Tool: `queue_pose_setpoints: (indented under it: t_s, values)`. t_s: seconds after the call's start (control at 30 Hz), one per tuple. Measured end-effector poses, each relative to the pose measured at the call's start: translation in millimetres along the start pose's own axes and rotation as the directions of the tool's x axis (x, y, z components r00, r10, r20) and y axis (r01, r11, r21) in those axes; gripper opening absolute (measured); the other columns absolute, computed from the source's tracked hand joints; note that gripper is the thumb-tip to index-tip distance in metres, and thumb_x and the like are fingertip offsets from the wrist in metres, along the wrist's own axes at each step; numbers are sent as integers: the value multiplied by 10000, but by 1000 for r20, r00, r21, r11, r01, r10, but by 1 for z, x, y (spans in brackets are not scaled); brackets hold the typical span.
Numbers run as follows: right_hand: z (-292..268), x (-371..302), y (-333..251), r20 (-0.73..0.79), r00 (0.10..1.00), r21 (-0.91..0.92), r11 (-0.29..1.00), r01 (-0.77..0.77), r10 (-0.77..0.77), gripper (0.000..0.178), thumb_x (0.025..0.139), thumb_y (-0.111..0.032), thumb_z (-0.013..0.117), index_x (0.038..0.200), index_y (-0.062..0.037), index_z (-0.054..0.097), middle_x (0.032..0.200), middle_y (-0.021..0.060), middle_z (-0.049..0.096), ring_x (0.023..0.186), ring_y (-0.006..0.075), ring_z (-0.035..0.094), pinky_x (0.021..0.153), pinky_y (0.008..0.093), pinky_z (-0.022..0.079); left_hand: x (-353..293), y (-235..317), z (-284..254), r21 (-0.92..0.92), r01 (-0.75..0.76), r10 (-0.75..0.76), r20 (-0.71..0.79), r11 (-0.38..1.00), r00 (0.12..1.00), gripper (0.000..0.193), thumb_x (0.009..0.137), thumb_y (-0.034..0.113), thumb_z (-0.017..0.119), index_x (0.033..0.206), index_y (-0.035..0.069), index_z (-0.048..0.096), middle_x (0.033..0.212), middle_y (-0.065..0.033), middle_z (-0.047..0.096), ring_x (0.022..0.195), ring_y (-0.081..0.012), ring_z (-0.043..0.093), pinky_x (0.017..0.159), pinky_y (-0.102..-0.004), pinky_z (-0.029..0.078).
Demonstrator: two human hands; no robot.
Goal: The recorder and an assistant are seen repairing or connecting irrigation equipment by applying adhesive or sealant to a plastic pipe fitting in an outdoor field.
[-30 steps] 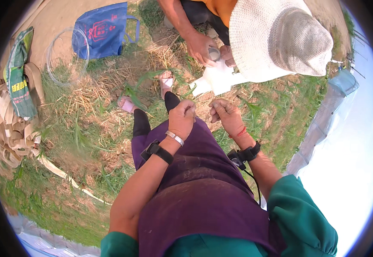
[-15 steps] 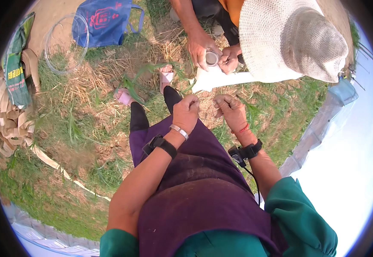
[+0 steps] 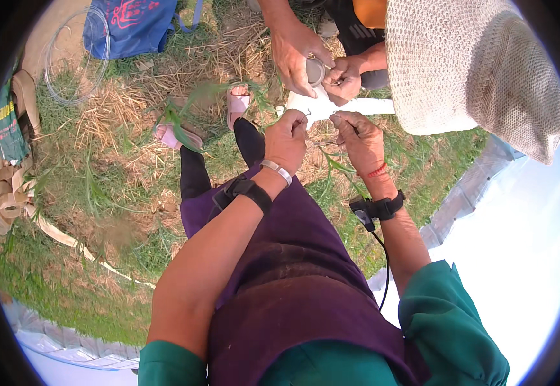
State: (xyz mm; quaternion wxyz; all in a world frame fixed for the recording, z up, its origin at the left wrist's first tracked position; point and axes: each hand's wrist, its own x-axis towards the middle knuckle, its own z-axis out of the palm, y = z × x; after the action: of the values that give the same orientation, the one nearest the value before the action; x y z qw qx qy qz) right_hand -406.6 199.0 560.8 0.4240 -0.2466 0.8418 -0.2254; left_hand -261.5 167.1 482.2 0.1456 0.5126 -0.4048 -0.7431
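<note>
My left hand (image 3: 286,140) is closed in a pinch, and a short, thin, dark piece of wire (image 3: 307,113) shows at its fingertips. Level with it, a short gap to the right, my right hand (image 3: 361,143) also pinches what looks like thin wire; most of it is hidden by the fingers. Just beyond both hands lies a white flat hose (image 3: 363,106). A co-worker's hand (image 3: 296,56) grips a round grey pipe fitting (image 3: 315,71) at the hose's end, and their other hand (image 3: 346,78) is closed beside it.
The co-worker's woven hat (image 3: 447,61) fills the upper right. A blue bag (image 3: 129,29) and a coil of clear wire or tubing (image 3: 52,71) lie at upper left. Folded tan flat hose (image 3: 3,190) is heaped at far left. Straw and grass (image 3: 119,148) cover the ground.
Both my hands have moved forward, up to the white hose. The co-worker still holds the fitting, and their hat has shifted right in view.
</note>
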Motion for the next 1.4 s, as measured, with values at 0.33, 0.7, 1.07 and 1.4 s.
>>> queue_pose_setpoints:
  t_s: [0.33,0.7,1.07,1.4]
  values:
    - [-10,24,0,52,967,-232,939,255,-250,132,886,-58,669,1000,4,692,827,62,634,566,88,575,509,234,453,9,-3,19,-136,21,-31,-67,990,997,76,927,-15,535,965,-5,601,728,-54,621,573,-88,565,539,-239,488]
    - [-14,35,7,72,939,-315,886,341,-336,107,880,-31,664,977,7,688,829,66,629,571,97,592,494,243,456,13,-2,28,-176,30,-56,-140,984,989,74,915,-11,550,960,-15,608,735,-62,638,580,-97,589,544,-241,501]
    - [-17,44,1,86,924,-320,868,380,-372,130,875,-21,660,1000,-11,696,861,77,636,590,108,592,523,246,477,20,-6,35,-202,25,-58,-156,979,986,61,928,-9,552,956,-14,606,748,-60,632,580,-96,584,524,-241,490]
    - [-10,54,-20,115,903,-401,812,424,-415,102,842,-40,684,942,-43,702,844,131,658,735,268,664,640,338,526,35,6,43,-319,200,-286,-250,926,925,103,858,-30,533,879,24,618,620,-92,605,556,-153,605,536,-329,484]
